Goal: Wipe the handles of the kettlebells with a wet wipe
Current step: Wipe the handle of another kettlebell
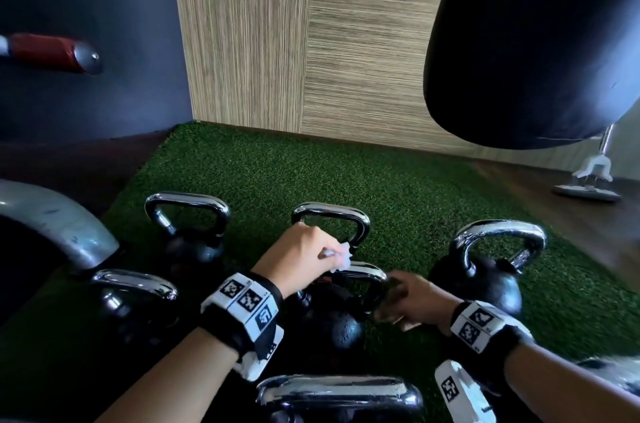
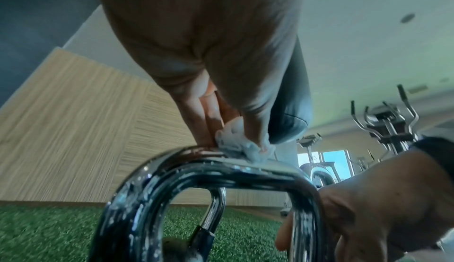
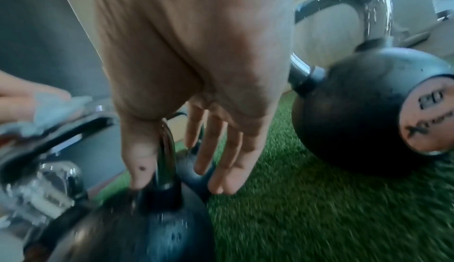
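Two hands work one middle kettlebell (image 1: pixel 341 325) on green turf (image 1: pixel 398 194): left hand (image 1: pixel 304 254) pinches wet wipe (image 2: pixel 242 145) atop its chrome handle (image 2: pixel 221 171); right hand (image 1: pixel 415 301), at three o'clock, fingers straight, steadies it.

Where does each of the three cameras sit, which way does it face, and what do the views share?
Head: worn on the head, looking forward and down at kettlebells on green turf; both forearms, left hand and right hand show.
Left wrist: low under the left hand, looking along the fingers pressing the wet wipe on the chrome handle; the right hand shows.
Right wrist: looks along the right hand down the handle's side post; the left fingertips show.
Shared: all show the wipe on that handle.
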Demonstrator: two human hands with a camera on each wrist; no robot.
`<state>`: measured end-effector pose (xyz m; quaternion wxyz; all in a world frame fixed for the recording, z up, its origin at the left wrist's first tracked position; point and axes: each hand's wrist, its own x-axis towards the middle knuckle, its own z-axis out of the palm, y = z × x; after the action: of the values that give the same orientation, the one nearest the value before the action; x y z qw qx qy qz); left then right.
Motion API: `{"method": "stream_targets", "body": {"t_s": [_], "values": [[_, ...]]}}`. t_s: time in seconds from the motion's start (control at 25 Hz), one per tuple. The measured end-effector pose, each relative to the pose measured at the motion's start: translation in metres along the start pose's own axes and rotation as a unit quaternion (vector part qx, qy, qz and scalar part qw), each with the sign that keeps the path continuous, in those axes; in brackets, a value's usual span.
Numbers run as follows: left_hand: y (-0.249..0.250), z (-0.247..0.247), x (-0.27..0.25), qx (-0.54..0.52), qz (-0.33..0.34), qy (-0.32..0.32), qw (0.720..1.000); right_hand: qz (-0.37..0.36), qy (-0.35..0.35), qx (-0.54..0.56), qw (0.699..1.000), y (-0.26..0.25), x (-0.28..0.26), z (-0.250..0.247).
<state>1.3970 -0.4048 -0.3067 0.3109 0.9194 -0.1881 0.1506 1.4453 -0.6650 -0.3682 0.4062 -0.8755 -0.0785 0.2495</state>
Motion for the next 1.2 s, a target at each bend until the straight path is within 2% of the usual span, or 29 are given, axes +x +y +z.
{"method": "stream_targets", "body": {"t_s": [0.08,0.2,0.36,0.4,0.52,0.64,0.72,0.92,1.0,1.12,1.2], "values": [[0.0,0.01,-0.002,0.019,0.007,-0.003,1.0,-0.028,0.003,0.006,1.0,0.01,0.006,0.024],[-0.002,0.019,-0.012,0.027,0.033,0.006,0.999,-0.067,0.083,0.04,0.993,0.024,0.018,0.045],[-0.025,0.01,-0.033,-0.061,-0.051,0.113,0.99,-0.078,0.138,0.019,0.987,0.033,0.025,0.049],[-0.028,0.01,-0.038,-0.062,-0.046,0.123,0.989,-0.079,0.141,0.016,0.987,0.034,0.025,0.05],[-0.028,0.018,-0.048,-0.069,0.023,0.126,0.989,-0.093,0.143,0.01,0.985,0.035,0.024,0.051],[-0.056,0.021,-0.056,-0.11,-0.056,0.186,0.975,-0.092,0.143,-0.003,0.985,0.034,0.024,0.05],[-0.078,0.023,-0.067,-0.126,-0.098,0.189,0.969,-0.096,0.139,0.003,0.986,0.032,0.02,0.05],[-0.09,0.033,-0.082,-0.197,-0.113,0.182,0.957,-0.104,0.132,0.005,0.986,0.035,0.026,0.05],[-0.09,0.04,-0.083,-0.296,-0.151,0.174,0.927,-0.105,0.133,0.012,0.985,0.037,0.029,0.051],[-0.086,0.059,-0.088,-0.448,-0.246,0.163,0.844,-0.114,0.131,0.019,0.985,0.041,0.031,0.051],[-0.086,0.07,-0.093,-0.46,-0.265,0.15,0.834,-0.113,0.126,0.027,0.985,0.042,0.032,0.052]]}}
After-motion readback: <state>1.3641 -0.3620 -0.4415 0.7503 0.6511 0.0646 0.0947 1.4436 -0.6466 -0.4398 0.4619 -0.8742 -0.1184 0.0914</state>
